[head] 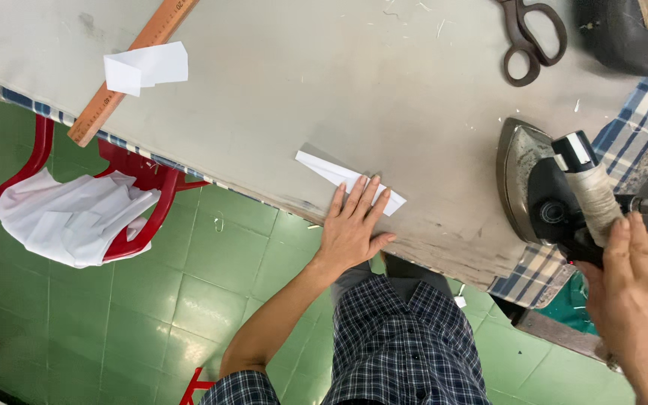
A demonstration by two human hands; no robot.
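Centre of frame, near the table's front edge: narrow white fabric strip, folded, lying diagonally on the grey pressing surface. Left hand lies flat on the strip's lower right end, fingers extended and slightly spread, palm down, pinning it, not gripping.

Right of that: heavy iron tipped on its side, soleplate facing left toward the strip, well apart from it. Handle is wrapped in pale tape or cloth. Right hand at lower right edge of frame sits against the bottom of the handle, fingers together and reaching up along it; cannot tell whether they close around it.

Iron rests on blue plaid cloth covering the table's right end.

Top right: dark-handled scissors, closed. Upper left: wooden ruler lying diagonally, small folded white pieces on top of it.

Below table, left side: red chair on green tiled floor, white fabric pile heaped on its seat.
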